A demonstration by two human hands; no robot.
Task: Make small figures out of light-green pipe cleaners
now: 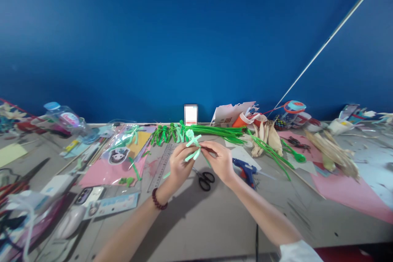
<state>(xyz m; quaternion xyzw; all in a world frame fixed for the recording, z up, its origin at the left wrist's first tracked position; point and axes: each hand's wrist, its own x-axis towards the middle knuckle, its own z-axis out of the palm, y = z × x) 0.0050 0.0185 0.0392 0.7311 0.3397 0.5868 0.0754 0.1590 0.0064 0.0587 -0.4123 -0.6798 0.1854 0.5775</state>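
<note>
A pale mint-green pipe-cleaner figure [193, 141], with a round top and several fuzzy limbs, is held up between my two hands. My left hand [181, 163] has its fingers closed around the figure's lower left side; a beaded bracelet is on that wrist. From the other side, my right hand [219, 159] pinches at the figure's right edge, fingertips partly hidden. Black-handled scissors [205, 181] lie on the table just below the hands, blades partly covered by them. Behind the figure rests a bundle of green pipe cleaners [219, 132], alongside several smaller green pipe-cleaner figures [164, 133].
To the right lie a blue glue gun [247, 170], dried husks [267, 137] and pink paper [353, 196]. A clear ruler [160, 168], a plastic bag [118, 147] and a bottle [66, 116] are left. A phone [190, 114] leans against the blue partition [190, 41].
</note>
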